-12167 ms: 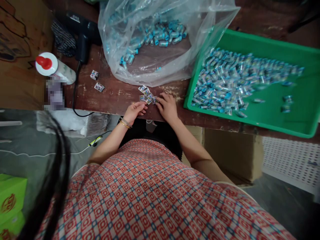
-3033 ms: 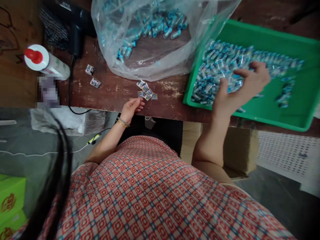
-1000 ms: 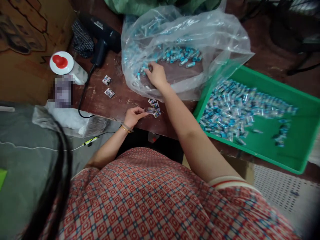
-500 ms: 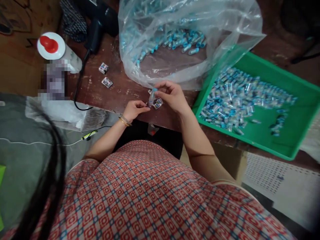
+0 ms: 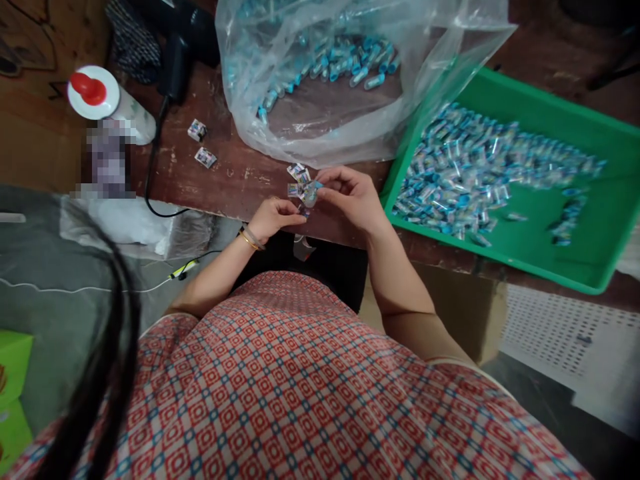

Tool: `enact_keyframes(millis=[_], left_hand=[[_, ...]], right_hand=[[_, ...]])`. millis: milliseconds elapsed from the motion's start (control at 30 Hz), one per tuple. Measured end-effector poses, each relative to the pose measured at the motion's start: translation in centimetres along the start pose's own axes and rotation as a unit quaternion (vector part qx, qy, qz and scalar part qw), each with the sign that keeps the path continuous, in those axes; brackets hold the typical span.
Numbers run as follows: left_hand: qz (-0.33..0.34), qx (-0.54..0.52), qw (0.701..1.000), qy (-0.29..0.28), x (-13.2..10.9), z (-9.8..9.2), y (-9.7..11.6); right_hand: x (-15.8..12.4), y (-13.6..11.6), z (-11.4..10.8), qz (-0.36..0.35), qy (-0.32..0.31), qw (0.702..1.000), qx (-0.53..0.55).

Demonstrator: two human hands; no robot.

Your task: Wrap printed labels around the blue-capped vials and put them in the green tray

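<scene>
My right hand (image 5: 353, 197) pinches a small clear capsule (image 5: 310, 195) by its blue end. The capsule is tilted, its clear end toward my left hand. Close by on the left, my left hand (image 5: 274, 218) has thumb and forefinger together on a tiny dark printed piece (image 5: 304, 211), too small to make out fully. Several small folded printed papers (image 5: 296, 171) lie on the brown table (image 5: 240, 183) just behind the capsule, partly overlapped by it. Two more printed papers (image 5: 205, 157) lie farther left.
A large clear plastic bag (image 5: 320, 150) of blue-capped capsules lies behind my hands. At right stands a green tray (image 5: 540, 263) with many filled capsules. A black heat-gun-like tool (image 5: 175, 63), its cord and a white bottle with red top (image 5: 133, 117) are at left.
The capsule in my right hand has tipped over and moved slightly away from my left fingertips, uncovering more printed papers. The whole view has shifted a little.
</scene>
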State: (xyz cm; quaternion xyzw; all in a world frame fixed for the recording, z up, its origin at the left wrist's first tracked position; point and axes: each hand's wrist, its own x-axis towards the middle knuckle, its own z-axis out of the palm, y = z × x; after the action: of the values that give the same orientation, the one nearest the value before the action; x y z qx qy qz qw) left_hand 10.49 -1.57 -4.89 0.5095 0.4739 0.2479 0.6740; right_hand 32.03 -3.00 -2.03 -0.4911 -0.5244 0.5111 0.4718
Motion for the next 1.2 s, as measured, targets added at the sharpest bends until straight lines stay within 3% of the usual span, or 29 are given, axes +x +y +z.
enact_keyframes(millis=[233, 467, 600, 733, 967, 1133, 1200], left_hand=[[-0.033, -0.040, 0.997, -0.052, -0.4, 0.4, -0.2], [-0.060, -0.152, 0.985, -0.049, -0.6, 1.7, -1.5], [-0.099, -0.205, 0.969, -0.097, -0.8, 1.7, -1.9], [-0.111, -0.222, 0.960, -0.129, -0.9, 1.6, -1.5], [-0.106, -0.235, 0.958, -0.122, -1.4, 2.2, -0.7], [-0.090, -0.215, 0.963, -0.135, -1.2, 2.4, -0.7], [-0.078, -0.194, 0.968, -0.141, -0.9, 2.3, -0.8]], right_hand=[[-1.1, 0.1, -0.2, -0.003, -0.034, 0.999, -0.010], [-2.1, 0.8, 0.0, -0.045, 0.019, 0.992, -0.116], [-3.2, 2.0, 0.9, -0.025, 0.001, 0.994, -0.105], [-4.4, 2.6, 1.9, -0.020, 0.016, 0.997, -0.074], [-5.2, 2.5, 1.6, -0.025, 0.030, 0.998, -0.041], [-5.1, 2.3, 2.7, -0.036, 0.032, 0.998, -0.049], [-5.1, 1.9, 1.7, -0.053, 0.042, 0.995, -0.073]])
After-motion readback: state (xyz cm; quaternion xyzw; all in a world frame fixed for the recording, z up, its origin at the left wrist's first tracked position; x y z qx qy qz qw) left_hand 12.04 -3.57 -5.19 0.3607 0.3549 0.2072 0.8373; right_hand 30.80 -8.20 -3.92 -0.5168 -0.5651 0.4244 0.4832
